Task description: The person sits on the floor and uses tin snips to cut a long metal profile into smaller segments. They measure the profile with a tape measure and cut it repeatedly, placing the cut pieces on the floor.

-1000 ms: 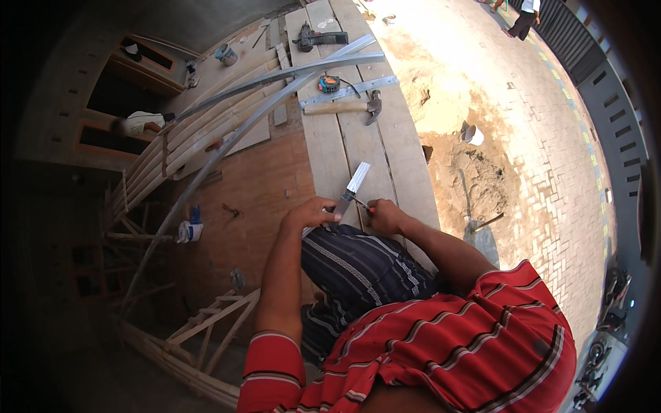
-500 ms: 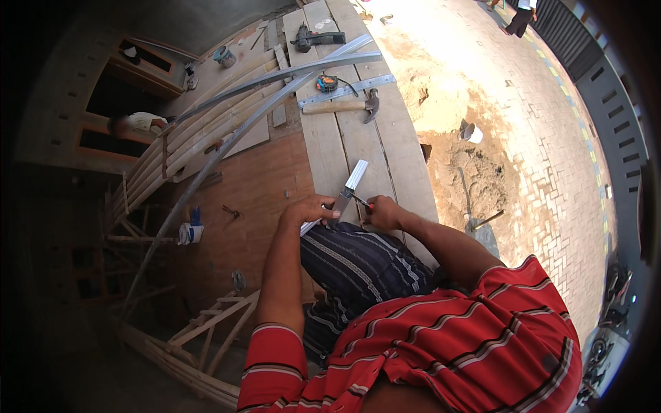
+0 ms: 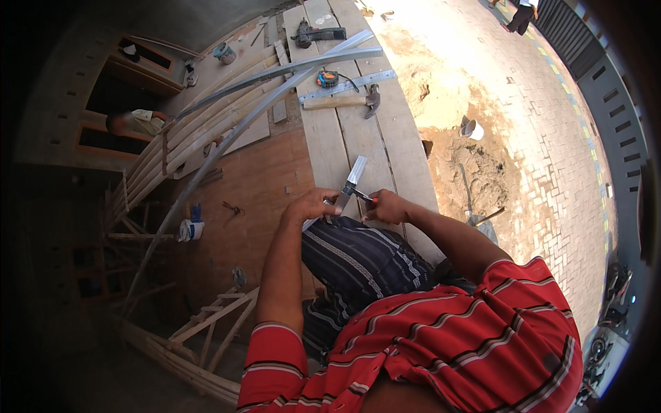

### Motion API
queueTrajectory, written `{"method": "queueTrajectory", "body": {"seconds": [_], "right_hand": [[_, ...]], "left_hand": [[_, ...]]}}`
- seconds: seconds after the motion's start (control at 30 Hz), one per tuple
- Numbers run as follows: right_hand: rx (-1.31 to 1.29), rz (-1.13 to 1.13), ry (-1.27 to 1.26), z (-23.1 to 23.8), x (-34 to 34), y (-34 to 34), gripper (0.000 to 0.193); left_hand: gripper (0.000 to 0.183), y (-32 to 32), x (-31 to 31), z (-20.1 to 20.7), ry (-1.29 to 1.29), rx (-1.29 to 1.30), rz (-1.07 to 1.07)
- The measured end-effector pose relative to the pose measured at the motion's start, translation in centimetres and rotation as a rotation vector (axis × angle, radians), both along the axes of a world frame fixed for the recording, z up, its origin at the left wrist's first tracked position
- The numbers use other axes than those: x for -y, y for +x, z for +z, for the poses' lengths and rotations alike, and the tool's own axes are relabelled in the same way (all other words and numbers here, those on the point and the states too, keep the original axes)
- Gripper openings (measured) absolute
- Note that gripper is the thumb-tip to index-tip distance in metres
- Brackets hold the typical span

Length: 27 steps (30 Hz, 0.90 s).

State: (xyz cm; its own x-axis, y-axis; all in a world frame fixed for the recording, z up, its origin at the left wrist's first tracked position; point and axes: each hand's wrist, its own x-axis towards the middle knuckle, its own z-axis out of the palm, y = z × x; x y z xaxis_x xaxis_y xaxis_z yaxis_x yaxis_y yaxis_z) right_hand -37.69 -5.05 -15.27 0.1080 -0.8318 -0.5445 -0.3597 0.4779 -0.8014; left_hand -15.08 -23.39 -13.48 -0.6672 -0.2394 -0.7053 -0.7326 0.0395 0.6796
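A short silver metal profile, ribbed at its far end, slants up from my lap over the boards. My left hand is closed on its near part, where a flat grey section shows beside the thumb. My right hand grips a dark, slim tool with a red handle; its dark end meets the profile, and I cannot make out its exact kind. Dark patterned cloth covers my lap just below both hands.
Farther along the boards lie a claw hammer, a tape measure, a perforated metal strip and a power drill. Long metal channels cross leftward. Another person is at left; a white bucket stands by the sand.
The profile's far end has shifted slightly up and left. The red-handled tool has turned a little in my right hand. Both hands keep their grip.
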Motion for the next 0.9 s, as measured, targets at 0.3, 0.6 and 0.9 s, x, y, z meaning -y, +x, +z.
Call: {"method": "queueTrajectory", "body": {"seconds": [0.3, 0.6, 0.9], "right_hand": [[0.006, 0.001, -0.021, 1.2, -0.4, -0.2, 0.03], [0.058, 0.022, 0.055, 1.2, -1.0, -0.6, 0.035], [0.086, -0.06, -0.216, -1.6, -1.4, 1.0, 0.027]], "left_hand": [[0.053, -0.2, -2.3, 2.7, -0.164, -0.094, 0.033], [0.061, 0.3, -2.1, 2.1, -0.086, -0.115, -0.007], [0.051, 0.6, -1.5, 2.4, -0.004, -0.08, 0.024]]}}
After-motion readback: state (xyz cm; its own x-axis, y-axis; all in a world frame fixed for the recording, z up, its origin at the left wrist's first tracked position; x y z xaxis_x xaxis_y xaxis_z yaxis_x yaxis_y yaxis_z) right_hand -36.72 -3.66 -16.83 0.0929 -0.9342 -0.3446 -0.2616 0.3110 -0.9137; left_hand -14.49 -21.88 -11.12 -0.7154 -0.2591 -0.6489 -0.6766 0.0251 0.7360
